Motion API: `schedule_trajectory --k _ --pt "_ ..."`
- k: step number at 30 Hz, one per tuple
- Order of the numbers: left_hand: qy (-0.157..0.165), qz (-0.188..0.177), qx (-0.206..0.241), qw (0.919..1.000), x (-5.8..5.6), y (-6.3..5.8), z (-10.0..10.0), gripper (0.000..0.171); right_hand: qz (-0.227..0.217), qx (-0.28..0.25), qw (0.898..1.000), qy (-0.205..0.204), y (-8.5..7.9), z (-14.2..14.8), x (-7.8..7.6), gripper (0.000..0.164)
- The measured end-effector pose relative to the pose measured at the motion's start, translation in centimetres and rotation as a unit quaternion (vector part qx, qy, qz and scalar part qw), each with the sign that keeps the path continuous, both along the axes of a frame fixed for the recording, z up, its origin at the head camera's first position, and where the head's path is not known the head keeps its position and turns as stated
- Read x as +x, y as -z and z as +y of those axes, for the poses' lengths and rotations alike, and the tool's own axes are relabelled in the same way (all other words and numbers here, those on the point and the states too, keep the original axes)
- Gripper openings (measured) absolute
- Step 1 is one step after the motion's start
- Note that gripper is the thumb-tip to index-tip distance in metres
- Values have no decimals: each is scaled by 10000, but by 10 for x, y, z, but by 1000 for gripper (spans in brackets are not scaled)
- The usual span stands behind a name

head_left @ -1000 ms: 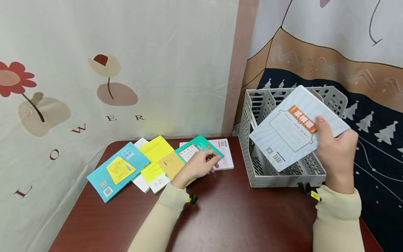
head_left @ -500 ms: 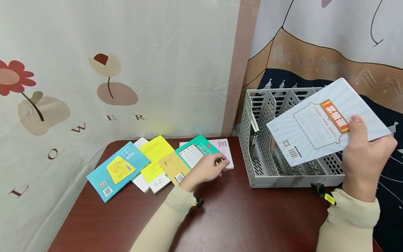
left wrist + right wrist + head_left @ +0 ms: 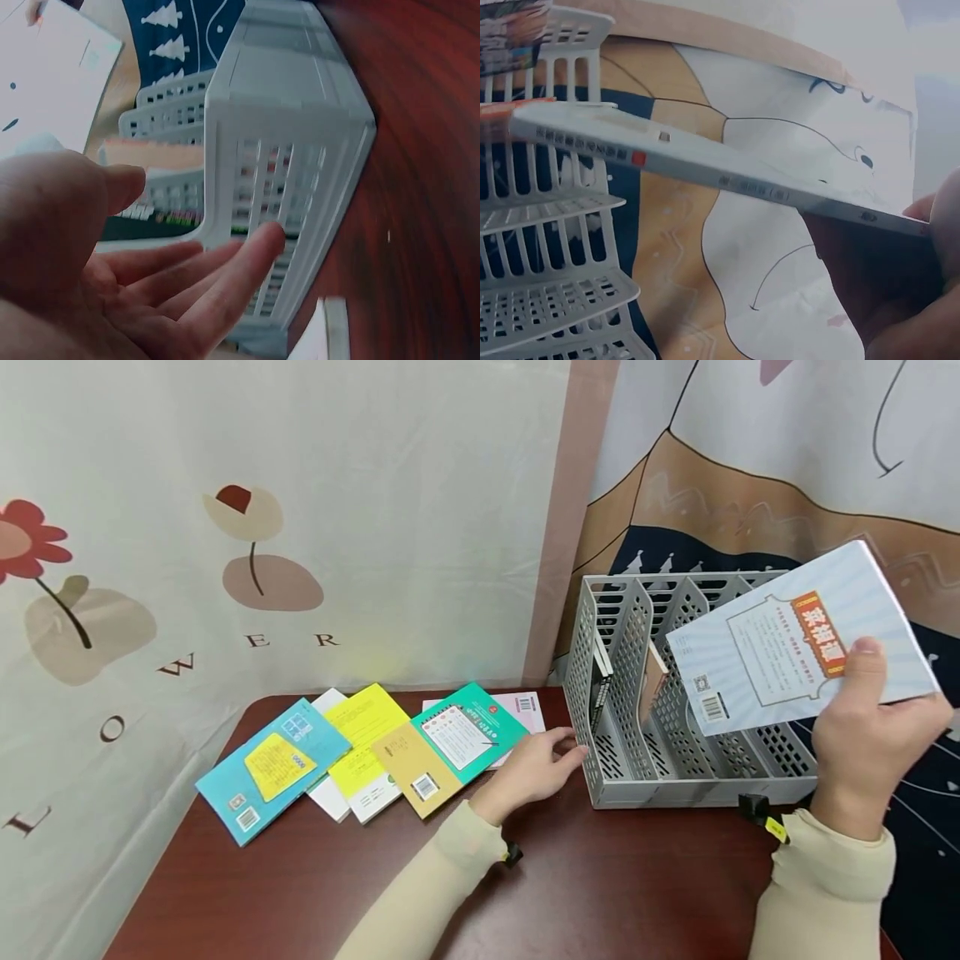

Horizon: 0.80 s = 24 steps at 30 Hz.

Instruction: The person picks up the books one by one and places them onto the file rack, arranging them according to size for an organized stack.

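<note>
In the right of the head view, the right hand (image 3: 873,747) is pinching a pale blue book (image 3: 772,664) between thumb and fingers, the book tilting above the gray divided rack (image 3: 697,792). Near the center, the left hand (image 3: 532,772) is hovering beside the rack's left wall, fingers loosely extending; contact is impossible to tell. Left of center, a green-and-tan book (image 3: 442,768), a yellow book (image 3: 367,727) and a blue book (image 3: 318,739) are lying on the dark red table (image 3: 600,877).

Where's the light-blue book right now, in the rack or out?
Out. The right hand holds the light-blue book tilted; in the head view, no wall of the rack covers any of it.
</note>
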State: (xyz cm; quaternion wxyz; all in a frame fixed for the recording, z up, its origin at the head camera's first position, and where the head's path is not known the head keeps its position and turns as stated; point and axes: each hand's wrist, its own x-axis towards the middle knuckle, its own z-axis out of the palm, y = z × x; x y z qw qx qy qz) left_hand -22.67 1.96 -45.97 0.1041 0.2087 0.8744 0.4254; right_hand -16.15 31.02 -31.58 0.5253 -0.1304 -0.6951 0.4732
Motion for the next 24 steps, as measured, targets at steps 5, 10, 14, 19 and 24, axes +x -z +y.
schedule_trajectory --k 5,10,14,19,24 --pt "19 -210 0 9998 6 2 16 73 396 341 9985 -167 7 0 -10 26" --pt "40 -125 -243 9996 10 5 27 76 300 379 9986 -195 16 0 -22 23" --pt "35 -36 -389 9992 12 7 29 76 -78 742 9970 -193 25 0 -34 26" --pt "78 88 -434 9990 15 7 30 76 -457 1256 9904 -351 38 -6 -48 37" --pt "134 50 -428 9990 16 9 31 81 -818 1485 9846 -418 50 -12 -60 41"
